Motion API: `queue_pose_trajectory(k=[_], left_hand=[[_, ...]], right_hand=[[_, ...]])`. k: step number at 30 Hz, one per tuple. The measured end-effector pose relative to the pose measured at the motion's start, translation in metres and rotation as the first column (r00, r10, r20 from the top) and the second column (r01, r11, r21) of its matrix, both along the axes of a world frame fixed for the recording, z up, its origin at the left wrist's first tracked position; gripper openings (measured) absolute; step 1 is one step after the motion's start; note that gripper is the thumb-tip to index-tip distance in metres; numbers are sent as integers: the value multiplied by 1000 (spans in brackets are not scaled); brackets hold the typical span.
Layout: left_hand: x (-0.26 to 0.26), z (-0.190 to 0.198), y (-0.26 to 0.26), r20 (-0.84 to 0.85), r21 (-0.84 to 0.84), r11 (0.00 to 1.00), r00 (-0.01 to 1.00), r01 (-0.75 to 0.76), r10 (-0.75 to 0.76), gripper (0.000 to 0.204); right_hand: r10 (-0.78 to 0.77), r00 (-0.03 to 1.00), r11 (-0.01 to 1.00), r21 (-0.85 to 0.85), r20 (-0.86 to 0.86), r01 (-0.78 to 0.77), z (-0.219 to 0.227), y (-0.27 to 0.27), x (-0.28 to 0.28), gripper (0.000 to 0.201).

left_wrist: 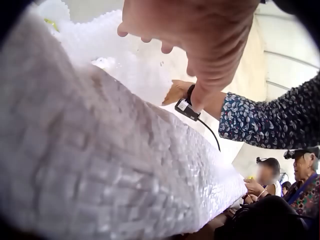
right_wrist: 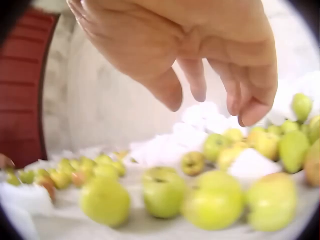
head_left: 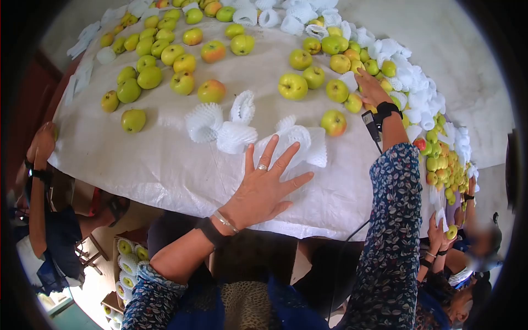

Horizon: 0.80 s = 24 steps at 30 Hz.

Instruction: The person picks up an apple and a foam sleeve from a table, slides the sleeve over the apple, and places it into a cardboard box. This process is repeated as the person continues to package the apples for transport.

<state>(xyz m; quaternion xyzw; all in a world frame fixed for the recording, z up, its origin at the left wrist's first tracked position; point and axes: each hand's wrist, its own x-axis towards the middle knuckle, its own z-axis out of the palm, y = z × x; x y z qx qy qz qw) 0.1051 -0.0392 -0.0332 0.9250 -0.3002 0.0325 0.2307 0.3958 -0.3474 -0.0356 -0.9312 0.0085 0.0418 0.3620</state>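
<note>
Closest to the head camera, the left hand (head_left: pixel 264 184) is laid flat with fingers spread and straight on the white woven cloth (head_left: pixel 165 165) near the table's front edge, its fingertips touching a foam fruit sleeve (head_left: pixel 300 144) without gripping it. Just left of that sleeve, two more foam sleeves (head_left: pixel 223 124) are seen lying loose and curled. These nets are judged very light, soft and springy, easily crushed and easily blown or pushed aside; they are best pinched at an open rim and stretched. The cloth is coarse, matte and slightly wrinkled. Further right, the right hand (head_left: pixel 373 88) is held relaxed above a cluster of green-yellow apples (head_left: pixel 336 91), fingers hanging loosely apart, nothing clasped; the right wrist view shows the fingertips (right_wrist: pixel 250 107) clear of the fruit below. One apple (head_left: pixel 333 122) lies apart, just beside the touched sleeve. The apples are judged firm, smooth, fairly heavy and bruisable, so they are best cupped round the widest part rather than pinched. Along the far right edge, a heap of white sleeves (head_left: pixel 418 91) is piled.
</note>
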Motion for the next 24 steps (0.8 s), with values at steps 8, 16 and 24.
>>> queue_pose_trajectory(k=[8,16,24], left_hand=[[8,-12,20,-73,155,956,962,-251,264,73],[6,-19,33,-95,-21,942,938,-335,332,71],[-18,-4,13,-2,71,981,983,-182,183,73]], right_hand=[[118,993,974,-199,23,-111,-37,9,46,67],[323,940,845,-481,113,-233,-58,-14,27,45],[27,994,999,31,108,-31,-58,49,-47,35]])
